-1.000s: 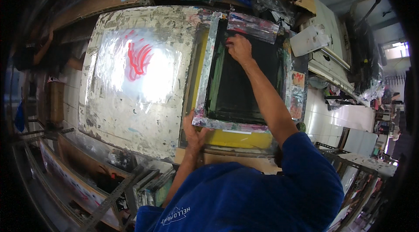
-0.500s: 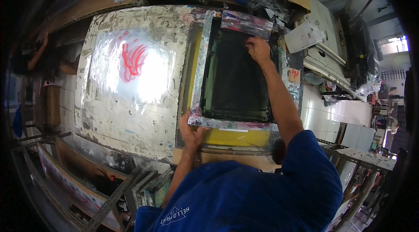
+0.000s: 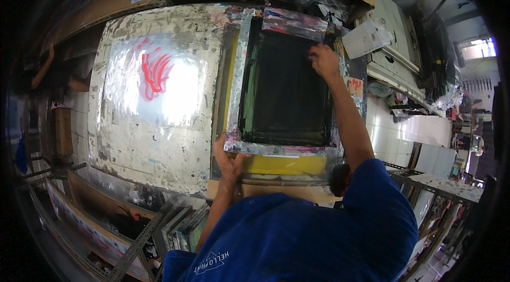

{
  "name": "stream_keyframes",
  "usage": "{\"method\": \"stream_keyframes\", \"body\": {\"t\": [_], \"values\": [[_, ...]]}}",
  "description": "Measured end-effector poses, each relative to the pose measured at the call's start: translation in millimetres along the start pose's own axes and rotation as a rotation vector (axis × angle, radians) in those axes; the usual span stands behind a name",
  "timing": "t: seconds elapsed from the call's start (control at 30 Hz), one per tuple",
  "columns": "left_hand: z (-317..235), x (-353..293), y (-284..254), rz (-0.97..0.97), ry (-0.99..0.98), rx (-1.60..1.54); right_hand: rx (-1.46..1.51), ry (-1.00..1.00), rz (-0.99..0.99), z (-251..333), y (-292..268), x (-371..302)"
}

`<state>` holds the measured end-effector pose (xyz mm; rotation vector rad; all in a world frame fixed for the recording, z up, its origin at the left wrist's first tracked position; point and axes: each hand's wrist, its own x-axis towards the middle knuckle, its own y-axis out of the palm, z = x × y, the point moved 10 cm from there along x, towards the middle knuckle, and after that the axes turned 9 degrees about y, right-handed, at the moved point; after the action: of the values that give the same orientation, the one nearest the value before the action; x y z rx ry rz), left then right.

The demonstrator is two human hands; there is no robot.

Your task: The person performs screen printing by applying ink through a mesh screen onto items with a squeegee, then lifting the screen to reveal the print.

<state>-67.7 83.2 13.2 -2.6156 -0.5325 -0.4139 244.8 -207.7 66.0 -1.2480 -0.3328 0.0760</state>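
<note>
A screen-printing frame with paint-smeared edges and dark mesh lies in front of me, over a yellow board. My left hand grips the frame's near left corner, thumb at the near edge and fingers along the side. Over the upper right of the mesh, my right hand is closed in a pinch. Something small and reddish shows at its fingertips, too small to name. A paint-stained bar crosses the frame's far end.
To the left is a stained white board with a clear sheet bearing red strokes. A white plastic piece sits at the far right. Metal racks stand at lower left. Another person's arm shows at far left.
My right hand has shifted right and slightly nearer over the mesh, still pinched. My left hand keeps its place on the frame's corner. The whole view has shifted a little.
</note>
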Motion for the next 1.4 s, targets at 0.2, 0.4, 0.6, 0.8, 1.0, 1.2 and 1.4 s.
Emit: {"method": "stream_keyframes", "body": {"t": [0.2,0.4,0.6,0.8,1.0,1.2,1.4], "values": [[6.3,-4.9,-4.5,0.000,-0.053,0.006,0.019,-0.284,0.459,53.2,-5.7,-124.4],[5.7,-3.8,-1.2,0.005,-0.020,-0.006,-0.031,-0.047,0.012,-13.1,-11.9,-9.5],[6.2,-3.8,-4.3,-0.021,-0.030,0.001,0.039,-0.077,0.085,10.8,-13.4,-44.5],[12.2,-7.5,-2.7,-0.042,-0.048,-0.025,0.550,0.203,0.671,47.8,-23.0,-138.3],[0.7,1.1,-1.8,0.000,0.020,0.023,0.080,0.022,0.201,40.8,-58.4,-129.3],[7.0,-4.2,-3.2,-0.031,-0.016,0.004,0.040,0.110,0.242,60.2,-56.1,-149.7],[12.1,-8.3,-1.5,-0.046,-0.007,-0.053,-0.062,-0.028,0.007,11.7,-7.5,-92.7]]}}
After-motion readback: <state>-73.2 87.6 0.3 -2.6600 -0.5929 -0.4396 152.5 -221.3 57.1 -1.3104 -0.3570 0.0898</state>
